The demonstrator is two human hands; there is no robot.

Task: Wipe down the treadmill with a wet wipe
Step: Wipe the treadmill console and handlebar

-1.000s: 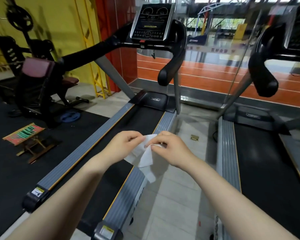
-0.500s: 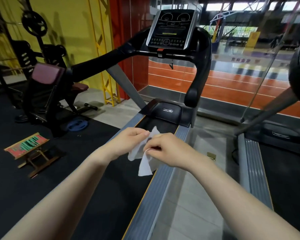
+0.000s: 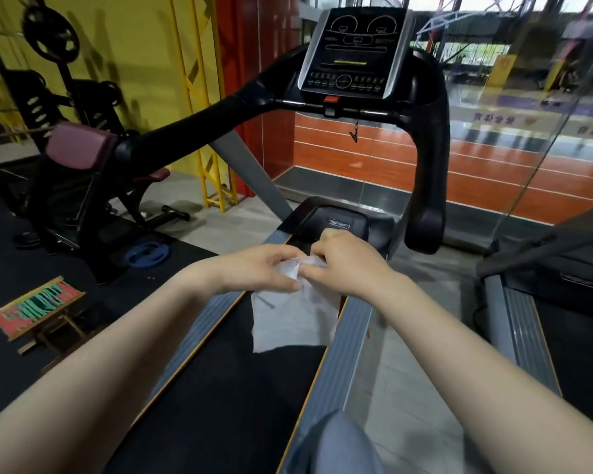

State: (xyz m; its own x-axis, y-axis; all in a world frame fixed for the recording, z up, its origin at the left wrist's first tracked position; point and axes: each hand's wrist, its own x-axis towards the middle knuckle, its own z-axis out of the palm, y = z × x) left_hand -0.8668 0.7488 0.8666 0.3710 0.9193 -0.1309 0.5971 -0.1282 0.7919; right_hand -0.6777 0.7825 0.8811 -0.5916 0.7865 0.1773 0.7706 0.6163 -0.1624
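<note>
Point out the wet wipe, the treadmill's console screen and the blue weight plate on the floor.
wet wipe (image 3: 293, 323), head view, on the hanging sheet below the hands.
console screen (image 3: 353, 51), head view, on the middle of the dark display.
blue weight plate (image 3: 147, 253), head view, on its top face.

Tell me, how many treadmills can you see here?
2. One treadmill runs straight ahead under the hands, its console at the top. A second treadmill sits at the right edge, only partly in view. More may lie outside the frame.

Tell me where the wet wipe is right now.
In the head view the wet wipe hangs centre frame, pinched between left hand and right hand, above the treadmill belt.
</note>
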